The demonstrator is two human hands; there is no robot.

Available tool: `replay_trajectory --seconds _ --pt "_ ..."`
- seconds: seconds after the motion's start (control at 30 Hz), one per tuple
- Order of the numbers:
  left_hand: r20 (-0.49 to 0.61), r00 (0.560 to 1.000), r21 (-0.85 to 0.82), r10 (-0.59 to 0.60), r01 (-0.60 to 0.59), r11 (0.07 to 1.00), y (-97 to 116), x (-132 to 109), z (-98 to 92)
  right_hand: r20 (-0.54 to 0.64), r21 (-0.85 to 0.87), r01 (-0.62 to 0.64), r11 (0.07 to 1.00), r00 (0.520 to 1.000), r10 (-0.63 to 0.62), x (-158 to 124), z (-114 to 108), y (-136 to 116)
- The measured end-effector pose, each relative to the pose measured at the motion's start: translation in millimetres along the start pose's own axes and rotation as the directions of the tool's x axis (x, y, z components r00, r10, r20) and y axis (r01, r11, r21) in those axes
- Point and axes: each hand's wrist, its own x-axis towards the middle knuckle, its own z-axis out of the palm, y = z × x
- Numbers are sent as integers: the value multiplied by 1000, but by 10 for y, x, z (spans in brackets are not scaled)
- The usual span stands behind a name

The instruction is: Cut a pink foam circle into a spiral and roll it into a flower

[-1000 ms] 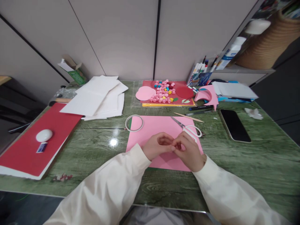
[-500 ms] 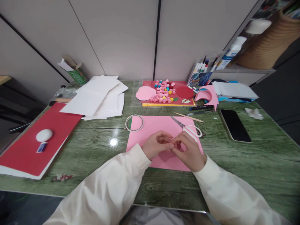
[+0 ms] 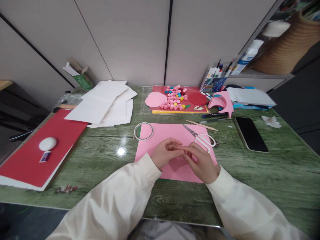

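My left hand [image 3: 167, 152] and my right hand [image 3: 200, 161] meet fingertip to fingertip above a pink sheet of paper [image 3: 160, 135]. Both are closed in a pinch; whatever sits between the fingers is too small or hidden to make out. Just beyond my right hand lie scissors [image 3: 200, 136] with white handles, partly on the sheet. A ring of narrow tape [image 3: 135, 131] rests over the sheet's far left corner. Behind the sheet, small pink, blue and yellow paper pieces [image 3: 173, 98] are heaped beside a pink scalloped cutout [image 3: 155, 99].
A wooden stick [image 3: 202, 125] and pens [image 3: 213, 115] lie behind the scissors. To the right is a phone [image 3: 251, 134]. White sheets [image 3: 100, 100] are stacked at back left, near a red sheet [image 3: 30, 163] bearing a white round object [image 3: 47, 144]. A marker box [image 3: 213, 80] stands at the back.
The right hand's fingers have straightened and shifted slightly left over the left fingertips, uncovering more of the scissors' handle. The left hand has barely moved.
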Motion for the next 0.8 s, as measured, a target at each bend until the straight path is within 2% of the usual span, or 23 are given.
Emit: replay_trajectory --seconds 0.37,0.8 --pt "25 999 18 25 -26 1000 -13 4 -4 -107 -69 -20 997 994 12 7 2 -2" --pt "5 1000 1 5 -5 1000 1 -4 14 -96 -73 -8 997 995 1 5 -9 -22"
